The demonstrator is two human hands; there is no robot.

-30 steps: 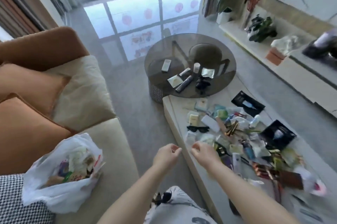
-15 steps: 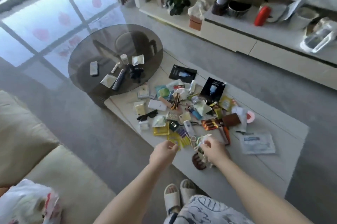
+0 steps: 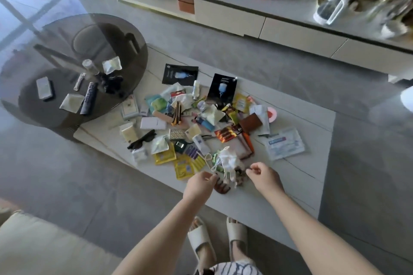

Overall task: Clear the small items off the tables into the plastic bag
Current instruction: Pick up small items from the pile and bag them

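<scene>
left hand fingers curled, at brown comb, grasp unclear | right hand curled, empty | pale stone surface

Both bare arms outstretched, left hand and right hand loosely curled, palms down.

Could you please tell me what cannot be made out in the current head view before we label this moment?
- Plastic bag: outside the frame, so its place is unknown.
- Left hand: its own back hides the fingertips; whether they grip the brown hair claw cannot be told.
- Right hand: fingers curled, anything pinched is too small to see.
- Print on the yellow sachets: too small and blurred.
- Items low in the pile: covered by the white mask.
</scene>
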